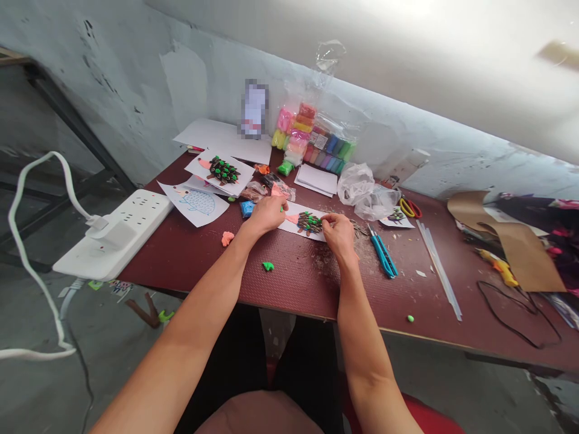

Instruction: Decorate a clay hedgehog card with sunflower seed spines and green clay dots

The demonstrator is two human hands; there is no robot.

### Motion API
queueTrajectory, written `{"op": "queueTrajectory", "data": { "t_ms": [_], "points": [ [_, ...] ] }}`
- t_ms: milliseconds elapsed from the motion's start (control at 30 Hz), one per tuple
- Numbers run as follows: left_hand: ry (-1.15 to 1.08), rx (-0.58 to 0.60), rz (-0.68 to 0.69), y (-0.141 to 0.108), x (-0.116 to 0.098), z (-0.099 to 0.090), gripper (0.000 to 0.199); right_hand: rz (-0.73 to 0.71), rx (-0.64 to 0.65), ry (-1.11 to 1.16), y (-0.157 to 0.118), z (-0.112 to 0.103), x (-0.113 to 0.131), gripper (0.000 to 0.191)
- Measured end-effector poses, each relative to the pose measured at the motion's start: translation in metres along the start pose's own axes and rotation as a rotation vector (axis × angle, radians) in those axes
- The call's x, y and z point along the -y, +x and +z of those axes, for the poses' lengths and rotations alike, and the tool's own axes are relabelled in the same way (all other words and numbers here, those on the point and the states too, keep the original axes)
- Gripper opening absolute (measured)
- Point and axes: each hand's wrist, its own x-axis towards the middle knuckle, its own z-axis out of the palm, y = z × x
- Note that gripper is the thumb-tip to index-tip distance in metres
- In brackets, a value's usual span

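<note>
left hand [269, 213] pinched green clay [283, 208] | right hand [339, 234], couldn't tell grip | seed hedgehog [309, 222] looked mostly covered, spare lump [268, 266] near table's [298, 295] front edge

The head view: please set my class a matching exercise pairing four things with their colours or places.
1. Hedgehog card
2. Power strip
3. Scissors
4. Long thin sticks

A. Red and yellow handles
B. Translucent
C. Between the left hand and right hand
D. White all over its casing

Pairs: 1-C, 2-D, 3-A, 4-B
</note>
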Motion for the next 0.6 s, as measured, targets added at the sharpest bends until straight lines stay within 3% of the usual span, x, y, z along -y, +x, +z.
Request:
{"op": "queueTrajectory", "data": {
  "t_ms": [433,600],
  "points": [
    [-0.024,-0.012,-0.007,-0.0001,-0.0004,-0.0008,0.033,0.016,-0.046,0.049,0.0015,-0.0002,-0.004,0.036],
    [-0.151,-0.027,-0.024,-0.0018,-0.0047,-0.0073,0.029,0.032,-0.078,0.07,0.0012,-0.003,-0.0009,0.031]
  ]
}}
